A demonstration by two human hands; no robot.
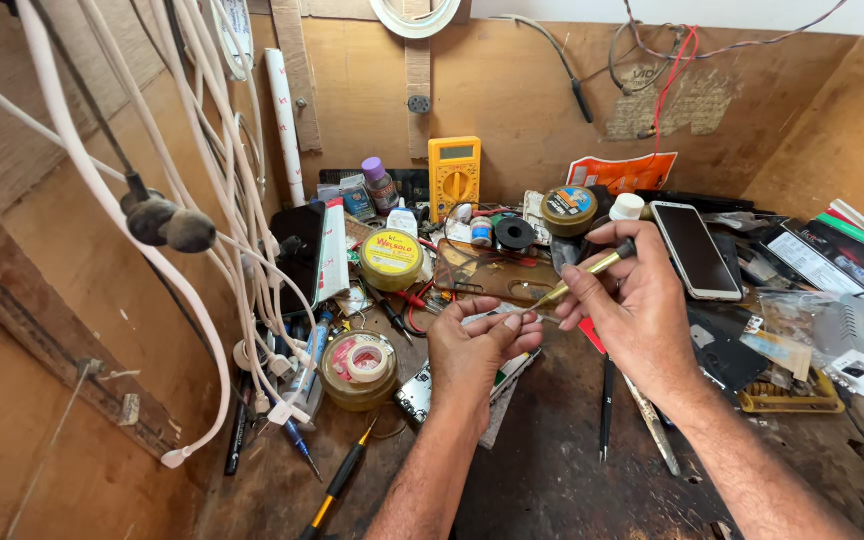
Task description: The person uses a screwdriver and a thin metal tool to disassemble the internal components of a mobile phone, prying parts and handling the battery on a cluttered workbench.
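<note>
The brass-handled tool [588, 272] lay slanted in the right hand [632, 300], pinched like a pen between thumb and fingers, its dark cap up near the knuckles and its tip pointing down-left toward the left hand [477, 350]. That left hand was curled over a small flat part, fingers folded in and closed on something I could not make out, just above a little circuit board [414, 393] that lay partly under its wrist. The two hands were close together, the tool's tip almost at the left fingertips.

The surface [552, 480] was dark, scarred wood, crowded toward the back and barer in front. A yellow multimeter [454, 176] stood propped against the rear plywood wall [522, 90]. In front of it sat a round yellow tin [391, 259], a purple-capped bottle [380, 185] and a dark round tin [568, 210]. A jar holding a roll of tape [358, 370] stood left of the left forearm, and a yellow-and-black screwdriver [337, 487] lay at the near edge. To the right of the right hand a smartphone [695, 250] lay face up, and a black pen [605, 405] and tweezers [652, 425] rested under the right forearm.

The bench was boxed in by plywood on three sides. A bundle of white cables [202, 180] hung down the left wall, and red and black wires [672, 60] looped across the back.
</note>
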